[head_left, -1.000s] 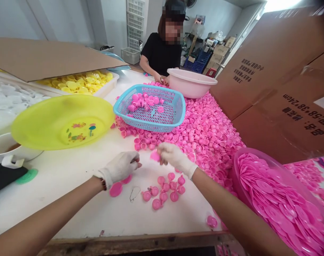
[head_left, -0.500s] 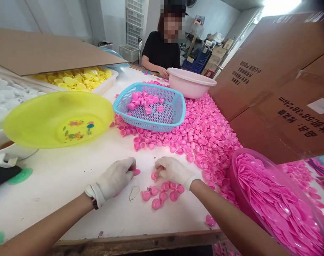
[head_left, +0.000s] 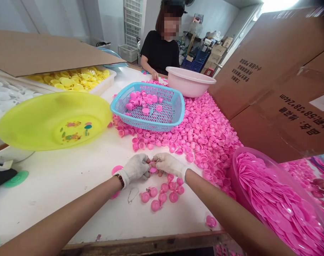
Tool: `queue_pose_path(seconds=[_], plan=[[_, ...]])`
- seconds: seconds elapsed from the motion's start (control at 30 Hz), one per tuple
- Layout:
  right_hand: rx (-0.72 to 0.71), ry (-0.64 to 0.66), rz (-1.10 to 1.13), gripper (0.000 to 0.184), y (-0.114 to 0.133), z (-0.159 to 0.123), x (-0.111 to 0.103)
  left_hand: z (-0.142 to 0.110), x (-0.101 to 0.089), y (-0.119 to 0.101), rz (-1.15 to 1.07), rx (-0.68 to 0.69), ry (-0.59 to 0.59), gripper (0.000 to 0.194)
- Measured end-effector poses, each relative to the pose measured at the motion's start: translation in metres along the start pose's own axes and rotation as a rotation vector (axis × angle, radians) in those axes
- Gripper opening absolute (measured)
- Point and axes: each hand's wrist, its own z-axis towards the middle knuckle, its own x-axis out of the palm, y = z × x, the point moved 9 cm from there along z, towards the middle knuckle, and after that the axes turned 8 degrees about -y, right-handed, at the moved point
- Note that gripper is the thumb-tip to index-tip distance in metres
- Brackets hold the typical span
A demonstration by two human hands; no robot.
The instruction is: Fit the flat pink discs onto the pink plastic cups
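Note:
Both my hands wear white gloves and meet over the white table (head_left: pixel 65 177). My left hand (head_left: pixel 135 168) and my right hand (head_left: pixel 168 164) are closed, fingertips pressed together on one small pink plastic piece (head_left: pixel 152 168). Just below them lie several assembled pink pieces (head_left: pixel 162 193) in a small group. A pink disc (head_left: pixel 116 169) lies by my left wrist. A thin wire ring (head_left: pixel 132 195) rests on the table near my left forearm.
A heap of pink caps (head_left: pixel 204 131) covers the table's right side. A blue basket (head_left: pixel 148 106) holds some caps. A pink tub of discs (head_left: pixel 274 199) sits at right, a yellow bowl (head_left: pixel 55 121) at left. Another person (head_left: pixel 162 46) sits across by a pale basin (head_left: pixel 190 81). Cardboard boxes (head_left: pixel 279 78) rise at right.
My hands moved apart down to the table, then came together; both now pinch one pink piece between them. The person opposite shifted a hand.

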Motion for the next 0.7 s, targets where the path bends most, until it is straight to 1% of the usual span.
queue_pose_path(seconds=[0.13,0.23,0.33,0.47,0.53,0.63,0.7], plan=[[0.054,0.109,0.182,0.004,-0.008,0.004,0.011,0.009,0.002,0.010,0.061,-0.050,0.043,0.014],[0.059,0.143,0.244,0.005,-0.009,0.006,0.014,0.014,0.002,0.012,0.105,-0.065,0.049,0.016],[0.065,0.165,0.268,0.007,-0.011,0.008,0.014,0.012,0.002,0.007,0.136,-0.040,0.060,0.017],[0.063,0.252,0.320,0.005,-0.013,0.007,0.018,0.006,0.003,0.000,0.174,0.039,0.099,0.017],[0.075,0.258,0.331,0.004,-0.014,0.008,0.018,0.007,0.004,0.000,0.209,0.058,0.095,0.019],[0.090,0.220,0.289,0.008,-0.012,0.009,0.016,0.013,0.005,0.003,0.294,0.051,0.057,0.021],[0.088,0.182,0.227,0.009,-0.009,0.009,0.016,0.015,0.006,0.000,0.366,0.071,0.024,0.024]])
